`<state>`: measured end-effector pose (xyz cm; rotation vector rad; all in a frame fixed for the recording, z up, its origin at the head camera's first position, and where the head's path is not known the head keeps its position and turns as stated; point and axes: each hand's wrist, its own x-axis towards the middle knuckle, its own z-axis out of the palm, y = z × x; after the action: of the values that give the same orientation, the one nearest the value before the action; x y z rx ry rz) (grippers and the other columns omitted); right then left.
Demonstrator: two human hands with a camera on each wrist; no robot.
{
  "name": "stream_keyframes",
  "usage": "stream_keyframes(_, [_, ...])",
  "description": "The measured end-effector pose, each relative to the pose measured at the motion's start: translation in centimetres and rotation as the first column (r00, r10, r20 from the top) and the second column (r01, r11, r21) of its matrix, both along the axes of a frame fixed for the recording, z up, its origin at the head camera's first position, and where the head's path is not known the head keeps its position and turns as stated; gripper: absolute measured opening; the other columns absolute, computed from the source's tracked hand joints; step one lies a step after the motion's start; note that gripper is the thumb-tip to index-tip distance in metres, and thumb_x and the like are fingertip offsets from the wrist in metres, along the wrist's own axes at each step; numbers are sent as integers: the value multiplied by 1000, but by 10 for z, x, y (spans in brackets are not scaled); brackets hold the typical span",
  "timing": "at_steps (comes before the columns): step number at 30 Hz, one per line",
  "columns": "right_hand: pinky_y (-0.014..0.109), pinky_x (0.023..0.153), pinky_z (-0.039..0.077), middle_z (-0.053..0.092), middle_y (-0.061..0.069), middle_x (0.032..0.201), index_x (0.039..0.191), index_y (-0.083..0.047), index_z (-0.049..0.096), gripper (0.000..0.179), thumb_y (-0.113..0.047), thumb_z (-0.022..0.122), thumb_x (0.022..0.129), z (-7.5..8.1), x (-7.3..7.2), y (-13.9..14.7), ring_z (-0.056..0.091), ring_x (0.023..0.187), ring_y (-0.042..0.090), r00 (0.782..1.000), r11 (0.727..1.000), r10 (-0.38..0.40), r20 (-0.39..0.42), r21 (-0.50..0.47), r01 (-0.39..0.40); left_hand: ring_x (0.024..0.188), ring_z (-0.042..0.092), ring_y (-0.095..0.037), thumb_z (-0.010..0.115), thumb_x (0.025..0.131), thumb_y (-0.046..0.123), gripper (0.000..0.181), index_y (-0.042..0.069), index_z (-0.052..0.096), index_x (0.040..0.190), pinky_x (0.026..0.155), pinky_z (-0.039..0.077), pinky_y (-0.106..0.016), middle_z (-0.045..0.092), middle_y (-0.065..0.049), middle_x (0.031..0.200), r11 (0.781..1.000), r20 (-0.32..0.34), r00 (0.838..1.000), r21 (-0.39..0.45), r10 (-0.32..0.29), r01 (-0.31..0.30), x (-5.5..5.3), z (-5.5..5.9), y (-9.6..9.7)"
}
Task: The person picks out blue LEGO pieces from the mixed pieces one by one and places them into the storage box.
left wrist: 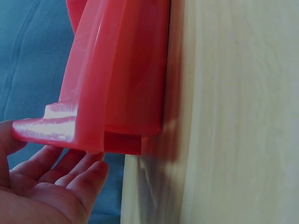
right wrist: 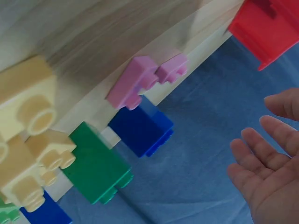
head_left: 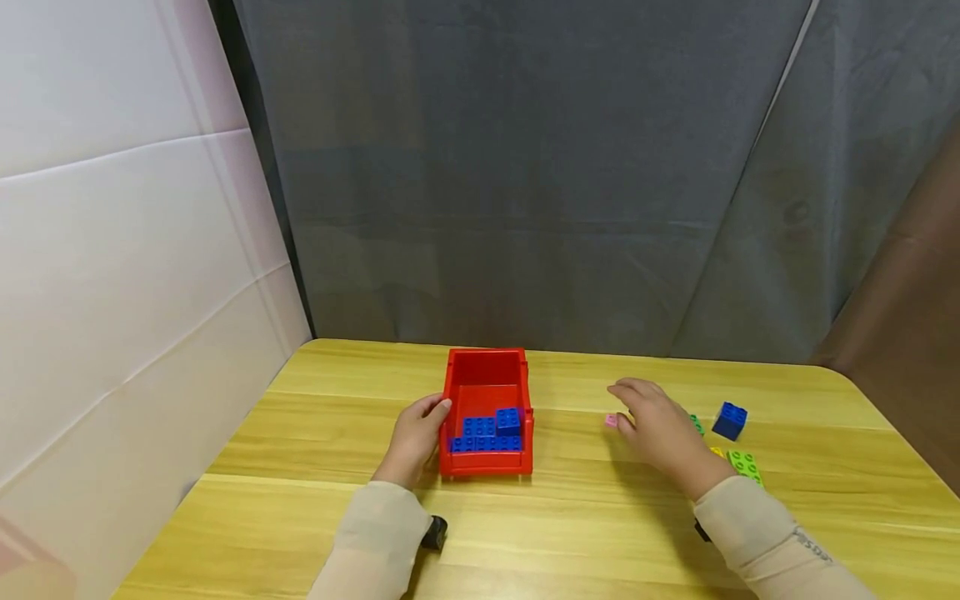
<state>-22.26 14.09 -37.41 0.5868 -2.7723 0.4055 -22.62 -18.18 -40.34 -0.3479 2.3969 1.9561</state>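
Note:
A red open-front bin (head_left: 487,367) stands on the table with several blue toy bricks (head_left: 507,422) at its near end. My left hand (head_left: 411,435) holds the bin's left side, thumb on the rim; in the left wrist view its fingers (left wrist: 88,179) lie against the outside under the lip. To the right, my right hand (head_left: 663,433) hovers over the table, holding nothing, thumb and fingers apart. Close to its thumb is a pink brick (head_left: 611,420); the right wrist view shows two pink bricks (right wrist: 133,81), a blue brick (right wrist: 140,128) and a dark green brick (right wrist: 96,161).
Beyond the right hand, a blue brick (head_left: 730,421), a lime green brick (head_left: 745,467) and a partly hidden yellow brick (head_left: 717,452) lie on the wooden table (head_left: 570,533). A grey curtain (head_left: 487,183) hangs behind; a white panel (head_left: 135,250) stands at left.

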Motion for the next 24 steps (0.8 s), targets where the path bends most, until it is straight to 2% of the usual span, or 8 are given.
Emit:
stream_keyframes(11, [53, 96, 47, 56, 24, 128, 123, 4, 61, 39, -1, 69, 85, -8, -14, 12, 52, 120, 41, 1000, 999, -15, 26, 46, 13, 124, 50, -38, 48, 102, 26, 44, 1, 49, 139, 104, 42, -51, 52, -21, 137, 1000, 1, 1000, -10, 11, -11, 0, -1, 0])
stream_keyframes(15, [53, 96, 46, 56, 25, 127, 121, 6, 61, 40, -2, 71, 84, -13, -19, 16, 52, 119, 42, 999, 998, -28, 34, 65, 26, 123, 50, -38, 48, 102, 27, 44, 2, 50, 139, 103, 42, -51, 52, -21, 137, 1000, 0, 1000, -10, 10, -10, 0, -1, 0])
stream_keyframes(20, [54, 96, 46, 56, 27, 126, 122, 7, 60, 42, -3, 71, 84, -17, -24, 19, 52, 119, 44, 996, 995, -66, 52, 84, 61, 121, 51, -38, 48, 102, 26, 44, 2, 50, 138, 103, 43, -51, 53, -21, 135, 1000, -4, 1000, -11, 12, -12, 0, -1, 1])
stream_keyframes(24, [56, 97, 44, 54, 29, 129, 126, 9, 57, 44, -4, 68, 85, -17, -28, 21, 49, 121, 46, 987, 989, -119, 106, 103, 108, 121, 52, -38, 49, 102, 25, 43, 2, 51, 137, 103, 43, -51, 54, -21, 135, 1000, -6, 1000, -13, 15, -16, 0, 1, 1])
